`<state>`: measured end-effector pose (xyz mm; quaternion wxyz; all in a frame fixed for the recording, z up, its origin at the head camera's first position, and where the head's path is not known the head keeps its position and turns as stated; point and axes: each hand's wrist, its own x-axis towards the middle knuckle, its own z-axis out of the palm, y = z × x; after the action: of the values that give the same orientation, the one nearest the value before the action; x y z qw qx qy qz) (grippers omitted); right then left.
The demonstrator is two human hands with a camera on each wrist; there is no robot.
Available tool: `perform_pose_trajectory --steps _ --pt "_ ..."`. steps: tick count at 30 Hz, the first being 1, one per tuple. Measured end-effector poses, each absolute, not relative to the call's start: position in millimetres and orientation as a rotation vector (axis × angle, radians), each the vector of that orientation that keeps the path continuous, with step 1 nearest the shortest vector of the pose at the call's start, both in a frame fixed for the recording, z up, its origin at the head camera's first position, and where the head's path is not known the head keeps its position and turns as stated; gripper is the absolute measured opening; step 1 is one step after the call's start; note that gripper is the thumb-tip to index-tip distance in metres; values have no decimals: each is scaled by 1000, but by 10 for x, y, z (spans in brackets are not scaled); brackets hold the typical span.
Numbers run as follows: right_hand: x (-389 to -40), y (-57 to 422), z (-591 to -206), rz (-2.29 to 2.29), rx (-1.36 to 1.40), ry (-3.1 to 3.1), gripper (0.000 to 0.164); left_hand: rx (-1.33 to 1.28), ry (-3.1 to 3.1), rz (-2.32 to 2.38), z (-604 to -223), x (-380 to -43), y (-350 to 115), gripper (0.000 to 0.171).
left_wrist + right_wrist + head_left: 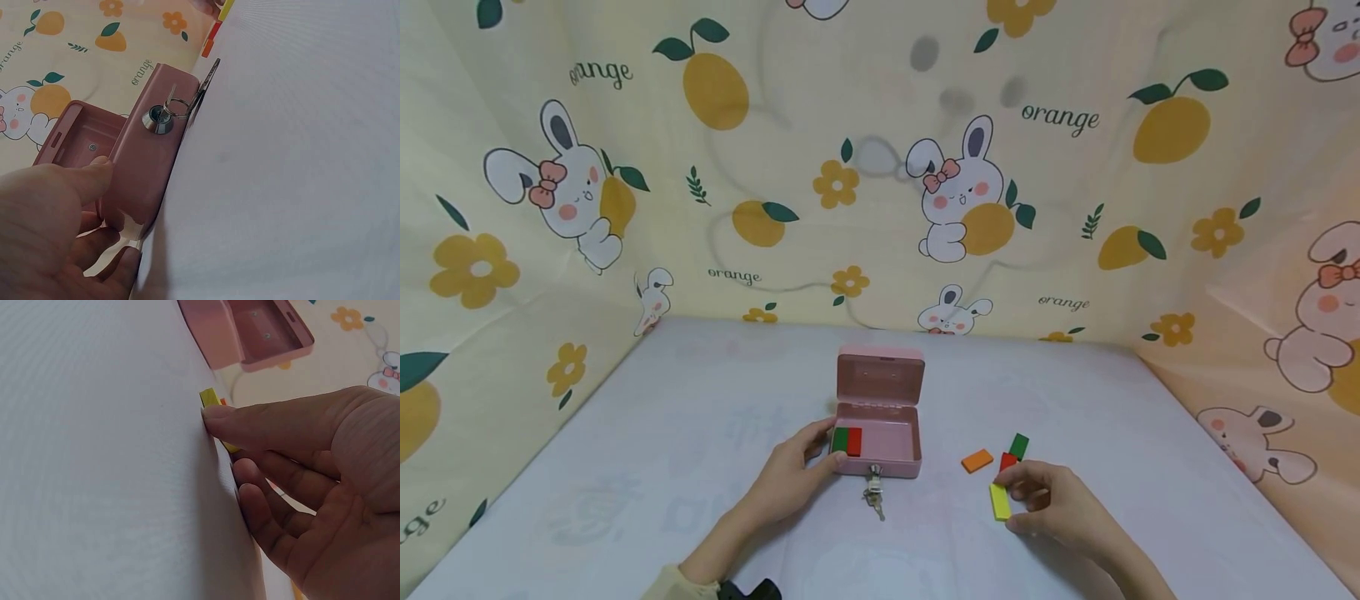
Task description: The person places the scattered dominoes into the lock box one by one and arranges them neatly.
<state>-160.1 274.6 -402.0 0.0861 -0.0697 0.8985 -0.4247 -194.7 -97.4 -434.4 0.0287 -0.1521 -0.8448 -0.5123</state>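
A small pink metal cash box [880, 467] sits on the table with its lid [880, 379] raised. Inside, at its left end, a green block [840, 439] lies beside a red block [854, 442]. My left hand [797, 471] grips the box's left side, thumb near the front corner. Keys [873, 497] hang from the lock [157, 119] on the front. To the right, my right hand [1048, 504] pinches a yellow block [1000, 503] between thumb and fingers, low at the tabletop; in the right wrist view the thumb [225, 419] covers part of it.
Just beyond the right hand lie an orange block [977, 461], a partly hidden red block [1007, 460] and a green block [1018, 446]. A patterned cloth [880, 167] with rabbits and oranges rises behind the white table [700, 400] and along both sides.
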Motion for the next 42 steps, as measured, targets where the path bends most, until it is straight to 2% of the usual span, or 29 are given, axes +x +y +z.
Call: perform_pose_trajectory --steps 42 --pt "-1588 2749 -4031 -1377 -207 2660 49 -485 -2614 -1589 -4340 -1947 -978 57"
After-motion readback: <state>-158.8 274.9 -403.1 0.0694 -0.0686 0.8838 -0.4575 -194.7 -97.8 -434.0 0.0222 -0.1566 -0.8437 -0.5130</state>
